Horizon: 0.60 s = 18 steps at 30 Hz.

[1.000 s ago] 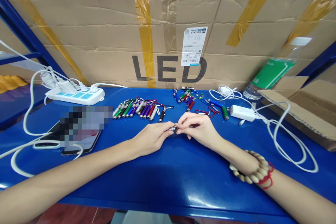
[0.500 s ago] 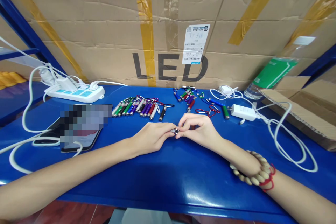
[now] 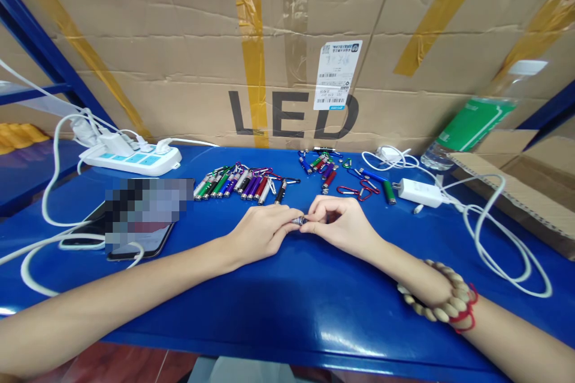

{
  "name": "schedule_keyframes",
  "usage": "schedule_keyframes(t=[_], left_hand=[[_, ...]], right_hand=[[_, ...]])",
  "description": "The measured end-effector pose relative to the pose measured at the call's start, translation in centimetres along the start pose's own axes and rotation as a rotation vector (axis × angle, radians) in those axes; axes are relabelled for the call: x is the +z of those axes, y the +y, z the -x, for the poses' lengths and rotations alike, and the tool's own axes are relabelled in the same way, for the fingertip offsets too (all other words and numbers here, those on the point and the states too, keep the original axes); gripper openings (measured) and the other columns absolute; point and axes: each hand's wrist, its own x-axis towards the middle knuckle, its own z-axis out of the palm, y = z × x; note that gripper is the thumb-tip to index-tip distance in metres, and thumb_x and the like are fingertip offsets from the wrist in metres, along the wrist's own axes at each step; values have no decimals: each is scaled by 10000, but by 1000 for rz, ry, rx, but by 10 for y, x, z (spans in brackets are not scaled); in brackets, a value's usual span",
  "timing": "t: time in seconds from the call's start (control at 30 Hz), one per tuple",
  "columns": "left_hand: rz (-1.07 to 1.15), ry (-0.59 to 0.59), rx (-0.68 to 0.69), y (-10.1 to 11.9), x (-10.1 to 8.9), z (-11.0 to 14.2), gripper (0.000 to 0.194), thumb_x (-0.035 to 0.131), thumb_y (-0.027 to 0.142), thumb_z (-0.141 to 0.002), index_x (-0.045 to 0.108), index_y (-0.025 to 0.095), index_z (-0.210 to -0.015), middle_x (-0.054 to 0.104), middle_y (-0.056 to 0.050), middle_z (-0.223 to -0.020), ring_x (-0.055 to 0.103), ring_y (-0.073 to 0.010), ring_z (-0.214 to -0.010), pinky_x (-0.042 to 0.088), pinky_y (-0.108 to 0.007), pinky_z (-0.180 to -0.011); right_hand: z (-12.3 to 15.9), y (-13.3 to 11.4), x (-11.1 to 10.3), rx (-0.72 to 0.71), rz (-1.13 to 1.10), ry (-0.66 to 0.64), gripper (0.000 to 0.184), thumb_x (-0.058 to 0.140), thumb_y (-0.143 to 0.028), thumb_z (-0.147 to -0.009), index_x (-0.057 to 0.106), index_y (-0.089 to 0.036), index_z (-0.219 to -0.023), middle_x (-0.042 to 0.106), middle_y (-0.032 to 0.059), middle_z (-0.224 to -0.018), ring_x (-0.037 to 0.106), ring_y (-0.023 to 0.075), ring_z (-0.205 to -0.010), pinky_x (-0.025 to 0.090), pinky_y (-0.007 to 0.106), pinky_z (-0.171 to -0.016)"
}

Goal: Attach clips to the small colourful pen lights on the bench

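My left hand (image 3: 265, 228) is closed in a pinch round a mini flashlight (image 3: 297, 221), of which only a short silver ribbed end shows between the hands. Thumb and forefinger of my right hand (image 3: 338, 219) pinch the other end of it; what lies inside those fingers is mostly hidden. Behind my left hand is a row of keychain flashlights (image 3: 233, 183) in silver, green, blue, purple, red and black, with carabiner clips. A looser group of flashlights (image 3: 320, 163) lies beyond my right hand, along with red carabiners (image 3: 359, 190) and a green flashlight (image 3: 388, 191).
Two phones (image 3: 157, 233) and a white power strip (image 3: 135, 158) with cables are on the left. To the right are a white charger (image 3: 420, 192), coiled cable, a tilted green-labelled bottle (image 3: 476, 122) and an open cardboard box (image 3: 516, 209). A large carton (image 3: 179, 72) backs the blue table (image 3: 269, 305).
Both hands stay together on the flashlight, with only a slight shift of the fingers; its silver end is turned a little. The whole view has moved slightly.
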Motion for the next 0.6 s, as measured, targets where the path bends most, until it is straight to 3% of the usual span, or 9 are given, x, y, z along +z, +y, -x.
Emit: schedule_keyframes(t=[0.6], left_hand=[[-57, 4, -29, 2, 0, -1, 242, 356, 244, -899, 586, 183, -944, 636, -29, -831, 571, -136, -738, 439, -224, -657]], right_hand=[[-3, 5, -3, 8, 17, 18, 317, 735, -399, -579, 565, -141, -506, 580, 13, -602, 430, 64, -457, 321, 203, -418]])
